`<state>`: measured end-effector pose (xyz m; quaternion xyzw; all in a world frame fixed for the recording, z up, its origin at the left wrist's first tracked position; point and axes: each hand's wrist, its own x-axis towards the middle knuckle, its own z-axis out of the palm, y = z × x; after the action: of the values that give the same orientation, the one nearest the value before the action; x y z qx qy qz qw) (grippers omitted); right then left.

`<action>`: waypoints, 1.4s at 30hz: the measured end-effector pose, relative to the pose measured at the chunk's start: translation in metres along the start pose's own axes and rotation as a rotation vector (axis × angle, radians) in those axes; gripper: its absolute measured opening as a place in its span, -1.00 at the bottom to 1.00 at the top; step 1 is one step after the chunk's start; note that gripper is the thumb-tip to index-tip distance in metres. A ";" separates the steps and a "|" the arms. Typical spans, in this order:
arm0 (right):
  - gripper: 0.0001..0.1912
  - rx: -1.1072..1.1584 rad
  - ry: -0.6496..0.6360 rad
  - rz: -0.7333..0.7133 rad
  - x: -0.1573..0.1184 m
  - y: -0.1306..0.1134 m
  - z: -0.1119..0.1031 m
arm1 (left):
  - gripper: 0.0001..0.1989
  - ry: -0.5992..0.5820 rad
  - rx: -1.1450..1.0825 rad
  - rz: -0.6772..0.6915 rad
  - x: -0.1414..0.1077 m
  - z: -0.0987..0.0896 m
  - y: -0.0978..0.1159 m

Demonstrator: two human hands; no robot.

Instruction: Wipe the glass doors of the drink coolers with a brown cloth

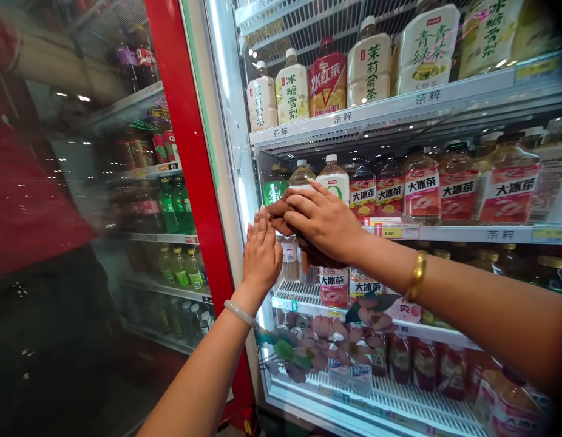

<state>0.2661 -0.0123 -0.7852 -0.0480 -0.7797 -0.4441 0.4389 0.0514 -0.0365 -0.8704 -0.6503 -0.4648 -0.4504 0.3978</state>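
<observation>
My left hand point(261, 252), with a pale bangle on its wrist, lies at the left edge of the glass door of a lit drinks cooler. Its fingers are stretched out and point up. My right hand point(324, 221), with a gold bangle, reaches in from the right with its fingers extended against the glass, and its dark reflection shows just beneath it. Neither hand holds anything that I can see. Behind the glass, near my right fingertips, stand a green-labelled bottle point(275, 185) and a white-labelled bottle point(334, 179).
Upper shelves hold large tea bottles, among them a red-labelled bottle point(327, 82). Several iced-tea bottles point(422, 188) line the middle shelf above a price tag point(394, 232). A red door frame point(185, 152) stands left, beside another glass front with green bottles point(169, 206). Reflected flowers point(331, 340) show low down.
</observation>
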 end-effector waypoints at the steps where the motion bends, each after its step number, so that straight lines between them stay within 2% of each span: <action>1: -0.76 0.012 0.015 0.032 0.004 -0.006 0.007 | -0.34 0.010 0.002 -0.022 -0.001 0.001 -0.001; 3: -0.78 0.045 0.022 -0.004 0.007 -0.020 0.018 | -0.31 0.030 0.006 -0.082 -0.005 0.000 -0.005; 5: -0.78 0.083 -0.012 -0.146 0.002 -0.028 0.021 | -0.24 0.017 0.010 -0.115 -0.011 -0.003 -0.011; 8: -0.79 0.134 -0.082 -0.340 -0.004 -0.019 0.014 | -0.23 -0.065 0.028 -0.050 -0.019 -0.010 -0.021; 10: -0.82 0.110 -0.088 -0.329 0.003 -0.005 0.009 | -0.26 -0.086 0.041 -0.007 -0.019 -0.013 -0.025; 12: -0.84 0.056 -0.049 -0.203 0.018 0.003 0.010 | -0.31 -0.052 0.034 -0.009 -0.014 -0.012 -0.026; 15: -0.84 0.022 0.020 -0.053 0.042 -0.002 0.022 | -0.38 0.023 0.003 -0.051 -0.001 -0.004 -0.029; 16: -0.84 0.031 0.016 -0.064 0.046 -0.005 0.025 | -0.38 0.040 -0.002 -0.065 0.004 -0.002 -0.030; 18: -0.82 0.064 -0.043 -0.187 0.050 -0.006 0.027 | -0.35 0.064 -0.009 -0.080 0.012 0.002 -0.035; 21: -0.81 0.083 -0.134 -0.379 0.051 0.014 0.014 | -0.32 0.077 -0.015 -0.051 0.025 0.001 -0.043; 23: -0.80 0.034 -0.119 -0.339 0.057 0.035 0.003 | -0.33 0.074 -0.016 -0.015 0.037 -0.002 -0.046; 25: -0.76 -0.022 -0.064 -0.184 0.067 0.050 -0.002 | -0.32 0.080 -0.014 0.000 0.053 -0.004 -0.045; 27: -0.72 -0.053 -0.024 -0.045 0.076 0.052 -0.001 | -0.34 0.100 -0.015 -0.004 0.066 -0.004 -0.043; 28: -0.72 -0.054 -0.021 -0.021 0.078 0.049 0.002 | -0.35 0.112 -0.018 -0.011 0.071 -0.004 -0.041; 30: -0.75 -0.036 -0.047 -0.104 0.076 0.042 0.005 | -0.37 0.136 -0.034 -0.023 0.076 -0.002 -0.037; 33: -0.81 0.005 -0.108 -0.344 0.065 0.044 0.000 | -0.36 0.146 -0.037 0.002 0.078 -0.002 -0.034; 35: -0.81 -0.031 -0.094 -0.357 0.063 0.056 -0.007 | -0.35 0.131 -0.013 0.036 0.084 -0.005 -0.032; 38: -0.76 -0.093 0.011 -0.127 0.071 0.071 -0.014 | -0.36 0.117 0.010 0.062 0.106 -0.008 -0.025; 40: -0.73 -0.084 0.048 0.017 0.077 0.070 -0.012 | -0.39 0.126 0.001 0.062 0.123 -0.009 -0.017; 42: -0.73 -0.074 0.021 0.019 0.076 0.063 -0.010 | -0.41 0.135 -0.015 0.050 0.133 -0.009 -0.010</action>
<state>0.2553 -0.0055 -0.6864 -0.0667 -0.7576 -0.4688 0.4492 0.0613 -0.0094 -0.7398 -0.6328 -0.4171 -0.4868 0.4344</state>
